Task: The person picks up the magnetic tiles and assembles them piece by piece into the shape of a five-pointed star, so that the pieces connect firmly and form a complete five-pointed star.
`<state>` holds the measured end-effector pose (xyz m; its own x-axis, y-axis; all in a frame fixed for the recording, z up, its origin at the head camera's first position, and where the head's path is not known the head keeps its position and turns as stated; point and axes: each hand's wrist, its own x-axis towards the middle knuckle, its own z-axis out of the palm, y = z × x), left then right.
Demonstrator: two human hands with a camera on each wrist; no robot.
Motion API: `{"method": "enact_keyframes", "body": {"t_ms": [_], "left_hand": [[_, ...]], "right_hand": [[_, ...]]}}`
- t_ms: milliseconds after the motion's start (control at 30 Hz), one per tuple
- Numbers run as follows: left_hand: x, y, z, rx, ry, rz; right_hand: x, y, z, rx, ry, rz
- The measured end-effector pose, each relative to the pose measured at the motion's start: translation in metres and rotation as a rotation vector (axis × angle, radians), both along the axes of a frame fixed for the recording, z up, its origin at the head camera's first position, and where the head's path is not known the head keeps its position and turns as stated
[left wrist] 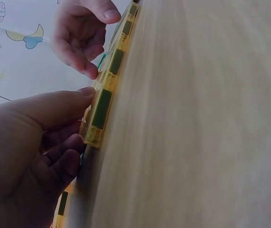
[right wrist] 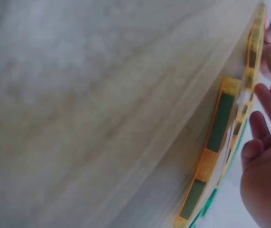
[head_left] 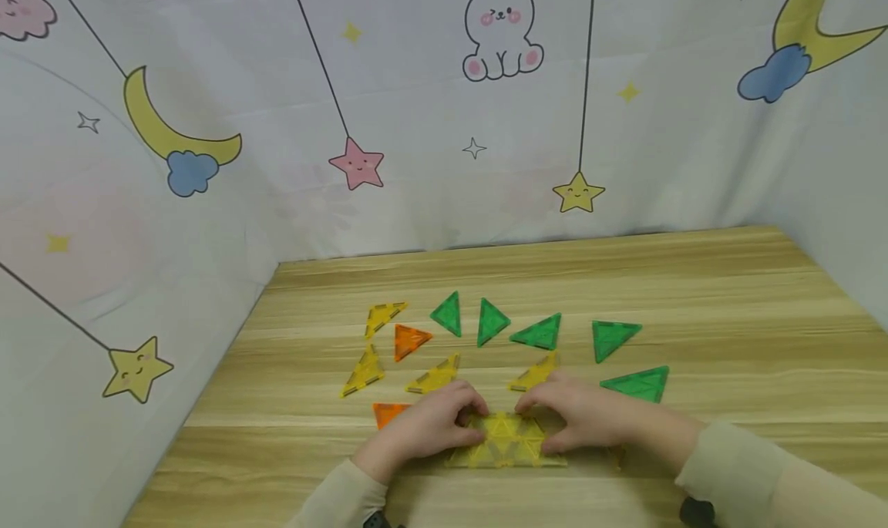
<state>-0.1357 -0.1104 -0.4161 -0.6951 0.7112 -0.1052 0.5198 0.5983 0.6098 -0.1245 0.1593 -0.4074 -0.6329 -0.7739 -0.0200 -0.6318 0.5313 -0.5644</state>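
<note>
Several yellow translucent magnetic tiles join into a flat panel (head_left: 506, 449) on the wooden table. My left hand (head_left: 438, 420) pinches the panel's left end, with the thumb on its face and the fingers curled at its edge in the left wrist view. The right hand (head_left: 586, 411) is over the panel's right end, its fingers loosely bent and spread. Seen from the left wrist, that right hand (left wrist: 81, 35) has nothing between thumb and fingers. Below the right wrist lies a loose yellow-orange tile (right wrist: 214, 142), mostly hidden by the arm in the head view.
Behind the hands lie loose triangle tiles: yellow ones (head_left: 435, 375), an orange one (head_left: 411, 341) and several green ones (head_left: 492, 321). Another orange tile (head_left: 388, 414) is beside the left wrist, and a green tile (head_left: 638, 385) lies past the right forearm. A printed curtain (head_left: 416, 204) surrounds the table (head_left: 728, 304).
</note>
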Motion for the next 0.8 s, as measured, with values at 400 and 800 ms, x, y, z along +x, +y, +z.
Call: {"method": "enact_keyframes", "body": {"t_ms": [400,800], "left_hand": [[-0.001,0.004,-0.002,0.012,0.013,0.002],[-0.003,-0.006,0.002,0.077,-0.065,0.024]], "right_hand": [[-0.001,0.005,-0.003,-0.003,0.018,-0.008],[0.001,0.005,-0.005,0.02,0.066,0.019]]}}
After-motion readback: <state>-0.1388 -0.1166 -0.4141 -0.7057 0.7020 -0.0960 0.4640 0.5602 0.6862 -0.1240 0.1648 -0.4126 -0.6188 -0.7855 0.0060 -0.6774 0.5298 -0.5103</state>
